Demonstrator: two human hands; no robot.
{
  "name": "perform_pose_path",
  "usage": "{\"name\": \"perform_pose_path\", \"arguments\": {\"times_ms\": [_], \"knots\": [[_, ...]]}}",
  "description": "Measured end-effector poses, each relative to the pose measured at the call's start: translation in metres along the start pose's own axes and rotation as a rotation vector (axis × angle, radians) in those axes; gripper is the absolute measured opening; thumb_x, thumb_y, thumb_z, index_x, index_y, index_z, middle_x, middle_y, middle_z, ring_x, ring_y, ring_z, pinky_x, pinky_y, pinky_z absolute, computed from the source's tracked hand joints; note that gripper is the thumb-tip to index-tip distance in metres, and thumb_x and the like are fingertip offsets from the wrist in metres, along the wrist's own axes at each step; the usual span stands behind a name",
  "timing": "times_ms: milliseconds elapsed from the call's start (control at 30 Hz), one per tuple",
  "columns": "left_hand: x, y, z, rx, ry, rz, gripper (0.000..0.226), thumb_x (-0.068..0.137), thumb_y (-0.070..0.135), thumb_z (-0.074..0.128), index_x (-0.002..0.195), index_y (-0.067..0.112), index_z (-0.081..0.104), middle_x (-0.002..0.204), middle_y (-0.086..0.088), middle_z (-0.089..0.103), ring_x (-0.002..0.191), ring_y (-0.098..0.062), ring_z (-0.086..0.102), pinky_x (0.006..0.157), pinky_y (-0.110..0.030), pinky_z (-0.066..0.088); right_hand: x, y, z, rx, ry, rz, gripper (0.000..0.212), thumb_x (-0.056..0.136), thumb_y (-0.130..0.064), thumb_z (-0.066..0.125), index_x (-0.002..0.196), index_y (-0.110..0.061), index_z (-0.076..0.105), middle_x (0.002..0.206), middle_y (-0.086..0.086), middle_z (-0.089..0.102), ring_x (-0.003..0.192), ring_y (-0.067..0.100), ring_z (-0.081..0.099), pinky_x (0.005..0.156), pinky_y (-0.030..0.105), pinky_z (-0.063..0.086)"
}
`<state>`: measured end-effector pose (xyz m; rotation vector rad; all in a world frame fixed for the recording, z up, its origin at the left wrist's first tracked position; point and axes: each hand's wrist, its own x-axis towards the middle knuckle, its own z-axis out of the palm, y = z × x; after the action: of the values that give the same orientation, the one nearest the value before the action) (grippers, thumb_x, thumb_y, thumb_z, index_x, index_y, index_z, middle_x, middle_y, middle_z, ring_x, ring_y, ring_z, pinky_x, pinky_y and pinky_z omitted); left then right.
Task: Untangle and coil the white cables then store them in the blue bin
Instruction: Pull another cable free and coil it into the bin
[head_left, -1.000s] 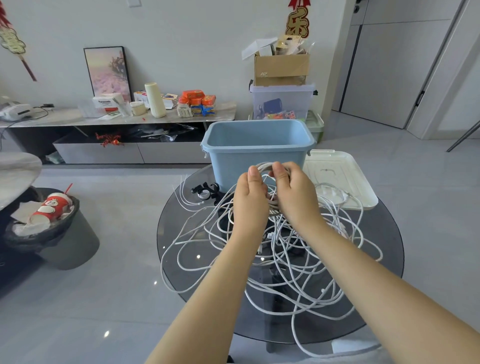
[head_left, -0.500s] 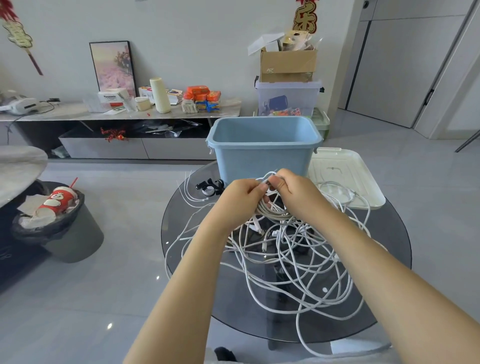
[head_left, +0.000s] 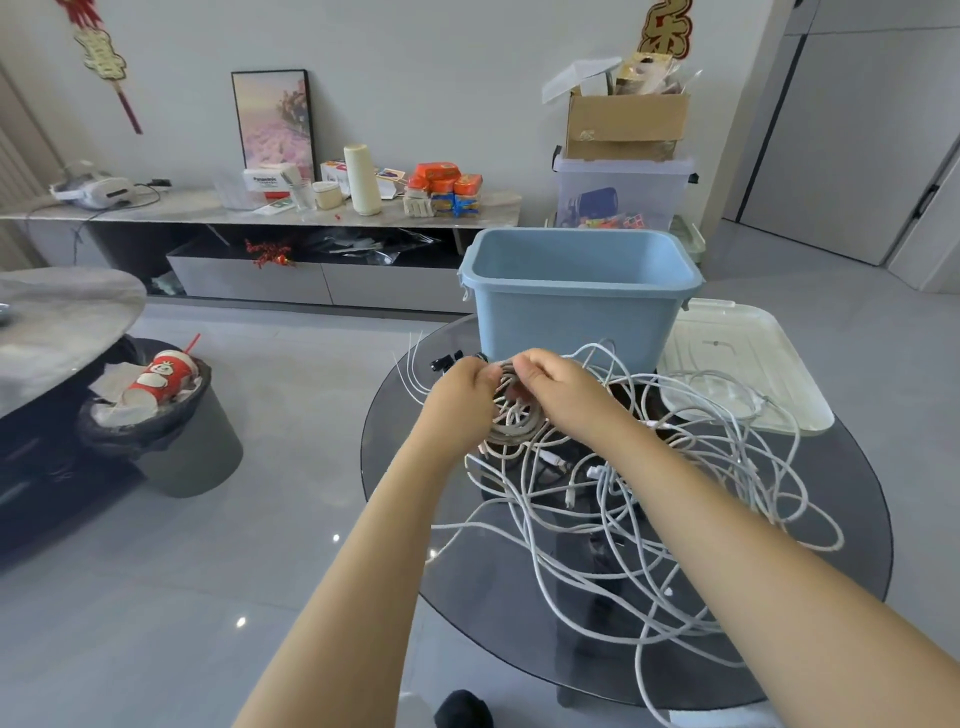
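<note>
Room: grey tiled floor (head_left: 291, 467); a low TV console (head_left: 260, 208) runs along the far wall in the upper left of the frame, cluttered with boxes and packets.
Surface: round dark glass table (head_left: 415, 493), lower centre to right.
Waste bin: grey waste bin (head_left: 192, 452) at middle left, holding a red paper cup (head_left: 163, 376).
Blue bin: blue bin (head_left: 576, 317) upright at the table's far edge, mouth up, long axis across the frame; interior not fully visible.
Lid: white lid (head_left: 748, 364) lying flat just right of the bin.
White cables: tangled white cables (head_left: 623, 519) sprawl over the table centre and right; no single direction. One strand overhangs the near edge.
Coil: small coil (head_left: 511, 421) held just in front of the bin, its loops facing the camera.
Left hand: left hand (head_left: 460, 397) grips the coil's left side, fingers curled.
Right hand: right hand (head_left: 558, 389) pinches the coil's top.
</note>
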<state>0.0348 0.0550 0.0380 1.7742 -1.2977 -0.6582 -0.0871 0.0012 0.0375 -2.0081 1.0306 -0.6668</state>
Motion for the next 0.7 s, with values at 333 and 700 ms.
{"name": "perform_pose_path", "arguments": {"times_ms": [333,700], "knots": [[0.033,-0.028,-0.046,0.28,0.168,-0.023,0.02,0.101,0.019,0.038,0.105,0.003,0.05,0.092,-0.015,0.055,0.078,-0.03,0.045,0.064,-0.032,0.03,0.062,0.006,0.028,-0.201,-0.01,0.089,0.031,0.096,-0.014,0.045,0.121,-0.014,0.063,0.127,0.003,0.061,0.117,0.018,0.055,0.093,0.023,0.038],[0.063,-0.062,-0.057,0.254,0.251,-0.164,0.024,0.102,0.02,0.035,0.108,0.001,0.049,0.091,-0.01,0.049,0.079,-0.029,0.044,0.066,-0.031,0.032,0.125,0.035,0.082,-0.605,-0.07,0.051,0.025,0.091,-0.01,0.052,0.103,-0.024,0.069,0.114,0.001,0.057,0.102,0.026,0.059,0.079,0.028,0.044]]}}
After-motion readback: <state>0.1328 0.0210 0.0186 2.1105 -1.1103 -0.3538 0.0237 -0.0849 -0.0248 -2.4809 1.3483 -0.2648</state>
